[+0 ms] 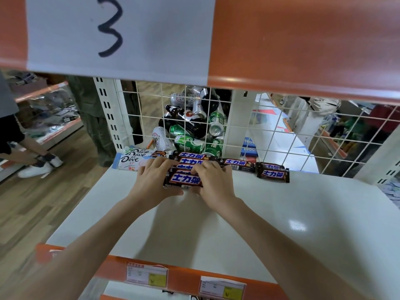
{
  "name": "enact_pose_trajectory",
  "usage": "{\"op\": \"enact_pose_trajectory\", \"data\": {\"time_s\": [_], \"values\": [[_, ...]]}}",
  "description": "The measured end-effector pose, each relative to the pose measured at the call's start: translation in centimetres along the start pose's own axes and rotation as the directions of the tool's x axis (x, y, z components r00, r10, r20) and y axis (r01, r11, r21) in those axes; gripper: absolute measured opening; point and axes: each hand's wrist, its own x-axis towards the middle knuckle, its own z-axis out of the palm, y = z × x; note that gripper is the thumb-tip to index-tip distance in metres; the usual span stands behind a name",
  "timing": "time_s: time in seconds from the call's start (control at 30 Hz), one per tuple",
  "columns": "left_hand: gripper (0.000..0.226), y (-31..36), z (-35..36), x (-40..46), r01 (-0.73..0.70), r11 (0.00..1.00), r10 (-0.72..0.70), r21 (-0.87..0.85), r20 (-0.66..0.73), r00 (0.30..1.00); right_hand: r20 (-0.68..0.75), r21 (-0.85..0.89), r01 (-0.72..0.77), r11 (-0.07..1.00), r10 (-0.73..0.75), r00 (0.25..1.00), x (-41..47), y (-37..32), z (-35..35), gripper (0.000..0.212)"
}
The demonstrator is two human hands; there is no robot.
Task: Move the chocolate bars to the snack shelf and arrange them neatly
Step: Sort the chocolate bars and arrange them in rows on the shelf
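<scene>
Several dark brown chocolate bars with blue-and-white lettering lie in a stack (187, 161) at the back of the white shelf (270, 224). My left hand (154, 179) and my right hand (213, 181) both rest on the nearest bar (184, 179), one at each end, fingers curled over it. Another bar (237, 164) lies to the right of the stack, and two more (273, 173) lie further right. Pale Dove bars (131, 161) sit at the shelf's back left corner.
A wire grid (281, 135) closes the shelf's back; behind it lie piled beer cans and bottles (192, 124). An orange shelf edge with a paper sign marked 3 (121, 37) hangs overhead. Price tags (147, 274) line the front edge. A person (13, 135) crouches at left.
</scene>
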Motion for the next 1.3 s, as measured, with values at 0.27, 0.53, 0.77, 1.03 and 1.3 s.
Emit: {"op": "enact_pose_trajectory", "data": {"time_s": [0.27, 0.53, 0.77, 1.03, 1.3], "values": [[0.075, 0.5, 0.0, -0.1, 0.003, 1.000, -0.003, -0.008, 0.021, 1.000, -0.025, 0.016, -0.002, 1.000, 0.002, 1.000, -1.6, 1.1, -1.5, 0.043], [0.070, 3.8, 0.1, -0.5, -0.049, 0.998, 0.051, -0.034, 0.055, 0.997, -0.043, 0.008, -0.127, 0.992, 0.128, 0.991, -5.7, 3.4, -4.4, 0.031], [0.061, 8.4, -0.2, -2.0, -0.148, 0.986, 0.156, -0.083, 0.105, 0.982, -0.077, 0.002, -0.310, 0.951, 0.309, 0.948, -11.3, 6.1, -7.2, 0.029], [0.050, 13.2, 0.0, -5.6, -0.266, 0.953, 0.283, -0.147, 0.112, 0.953, -0.125, -0.015, -0.400, 0.917, 0.395, 0.910, -17.8, 6.3, -9.6, 0.028], [0.049, 16.1, -0.9, -11.0, -0.311, 0.927, 0.352, -0.209, 0.202, 0.914, -0.083, -0.005, -0.454, 0.891, 0.452, 0.888, -22.8, 3.6, -11.0, 0.031]]}}
